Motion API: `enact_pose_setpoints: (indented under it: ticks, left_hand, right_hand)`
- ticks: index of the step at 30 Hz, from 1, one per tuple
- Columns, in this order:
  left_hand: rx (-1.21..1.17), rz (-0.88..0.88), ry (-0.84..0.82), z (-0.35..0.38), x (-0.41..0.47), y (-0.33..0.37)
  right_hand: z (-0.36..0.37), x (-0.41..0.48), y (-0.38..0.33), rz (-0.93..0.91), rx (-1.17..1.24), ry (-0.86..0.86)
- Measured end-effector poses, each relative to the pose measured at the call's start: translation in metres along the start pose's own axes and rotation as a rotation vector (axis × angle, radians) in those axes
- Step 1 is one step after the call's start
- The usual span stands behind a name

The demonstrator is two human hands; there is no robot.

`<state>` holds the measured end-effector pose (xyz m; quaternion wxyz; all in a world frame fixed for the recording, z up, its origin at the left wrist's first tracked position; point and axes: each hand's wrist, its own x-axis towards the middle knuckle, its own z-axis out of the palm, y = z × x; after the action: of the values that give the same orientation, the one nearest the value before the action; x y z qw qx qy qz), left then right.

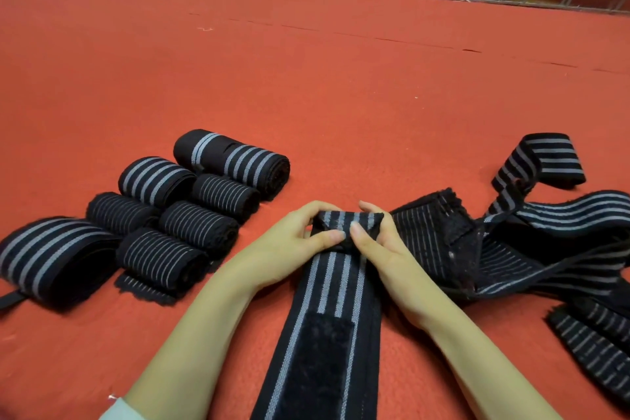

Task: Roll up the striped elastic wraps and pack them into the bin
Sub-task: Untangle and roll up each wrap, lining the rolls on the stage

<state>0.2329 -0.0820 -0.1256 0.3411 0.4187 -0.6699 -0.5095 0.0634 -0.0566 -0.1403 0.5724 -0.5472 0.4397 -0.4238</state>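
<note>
Left grip [296,235] and right grip [378,242] are both pinching the rolled end of a striped elastic wrap [330,286]. We are seeing its tail lying flat on the red tabletop [306,78], finished rolls [191,208] at left, loose wraps [545,242] at right.

Left hand [300,232]: curled round the left end of the rolled wrap [347,220]; thumb laid across the near face, fingers [318,206] hooked over the far side.
Right hand [380,244]: mirrored on the right end; thumb set beside the left thumb, tips almost touching.
Wrists: bent slightly inward; whether anything is rested on cannot be told.
Left forearm [204,317]: bare, stretched forward from the lower left; what seems a pale sleeve edge [116,413] is seen at the bottom.
Right forearm [460,334]: bare, angled in from the lower right, converging on the left.
</note>
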Motion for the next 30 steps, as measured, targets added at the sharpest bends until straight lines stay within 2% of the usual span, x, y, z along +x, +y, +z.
enact_pose_setpoints:
  ticks: [5, 10, 14, 18, 21, 24, 30]
  left_hand:
    - [-0.027, 0.102, 0.042, -0.005, -0.003, 0.009]
    - [0.016, 0.162, 0.048, -0.005, -0.005, 0.012]
    - [0.025, 0.156, 0.033, -0.009, -0.004, 0.009]
    - [-0.259, -0.013, -0.027, -0.009, -0.004, 0.005]
    - [-0.137, -0.048, 0.029, -0.007, -0.001, 0.002]
    - [-0.169, -0.055, 0.055, -0.005, -0.001, 0.004]
    - [-0.127, -0.030, -0.043, 0.000, -0.003, 0.000]
  right_hand:
    - [0.001, 0.003, -0.001, 0.004, 0.039, 0.100]
    - [0.005, 0.005, -0.006, 0.084, 0.162, 0.097]
    - [0.004, 0.005, -0.004, 0.063, 0.204, 0.162]
    - [0.004, 0.002, -0.007, 0.033, 0.254, 0.129]
    - [0.003, 0.001, -0.007, 0.017, 0.197, 0.104]
    - [0.004, 0.000, -0.006, 0.003, 0.137, 0.108]
    - [0.010, -0.002, -0.003, 0.003, -0.001, 0.067]
